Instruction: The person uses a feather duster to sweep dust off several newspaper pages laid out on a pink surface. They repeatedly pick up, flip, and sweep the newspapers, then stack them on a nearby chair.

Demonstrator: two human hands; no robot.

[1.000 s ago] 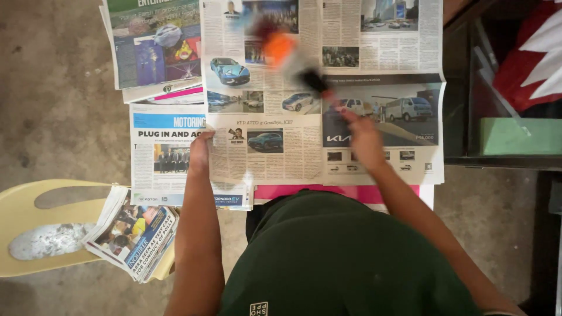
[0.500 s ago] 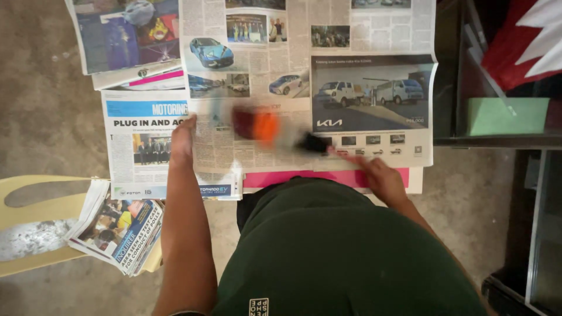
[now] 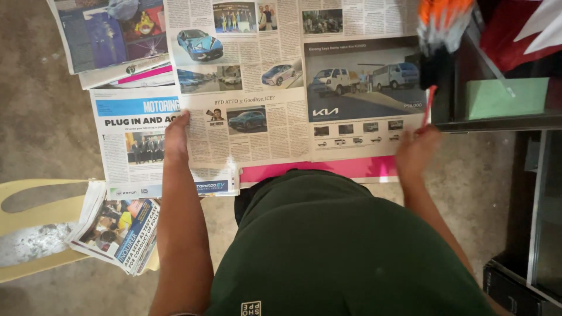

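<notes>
My left hand (image 3: 175,137) lies flat on a spread newspaper (image 3: 263,88), fingers pressing its left part. My right hand (image 3: 415,153) sits at the paper's lower right corner, closed on the thin red handle of a brush (image 3: 443,35). The brush has a black collar and an orange and white head, blurred, raised over the paper's right edge. A pink sheet (image 3: 328,169) shows under the newspaper's near edge. My green shirt fills the bottom of the view.
More newspaper sheets (image 3: 111,35) lie at the upper left. A folded stack of papers (image 3: 120,225) rests on a pale yellow plastic seat (image 3: 35,234) at the left. A dark shelf unit (image 3: 497,117) with a green box (image 3: 506,96) stands at the right, red and white cloth (image 3: 527,29) above it.
The brush swept from the upper middle of the newspaper down across its centre, then out to the upper right. My right hand moved right with it. My left hand stayed pressed on the paper.
</notes>
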